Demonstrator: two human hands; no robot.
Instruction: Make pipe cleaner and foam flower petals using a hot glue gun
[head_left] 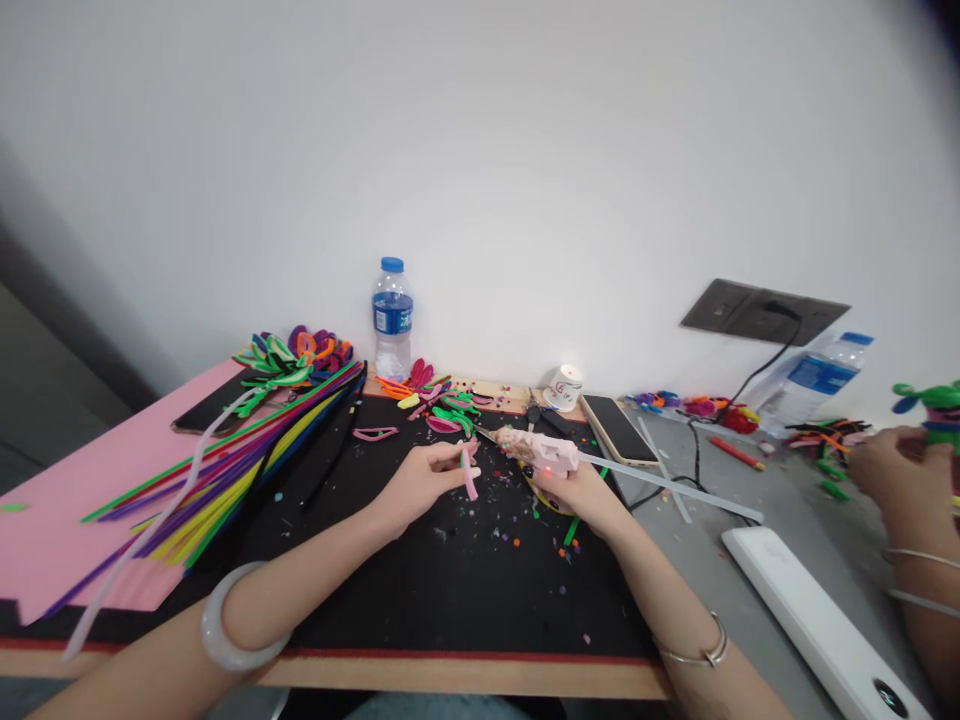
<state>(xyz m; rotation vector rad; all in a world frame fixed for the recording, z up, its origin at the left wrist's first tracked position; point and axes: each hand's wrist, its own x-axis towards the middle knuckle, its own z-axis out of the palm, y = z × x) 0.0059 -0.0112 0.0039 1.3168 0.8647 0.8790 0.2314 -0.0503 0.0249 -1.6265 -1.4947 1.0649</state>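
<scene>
From the head camera, at the centre of the frame, the left hand (pixel 420 490) pinches a small pink fuzzy piece (pixel 470 478) between its fingertips, while just right of centre the right hand (pixel 581 492) is wrapped around a pink glue gun (pixel 551 452), its nozzle near the piece. Both are over a black mat (pixel 442 610), with colourful pipe cleaners (pixel 247 465) at left and another person's hand (pixel 892 470) at far right
</scene>
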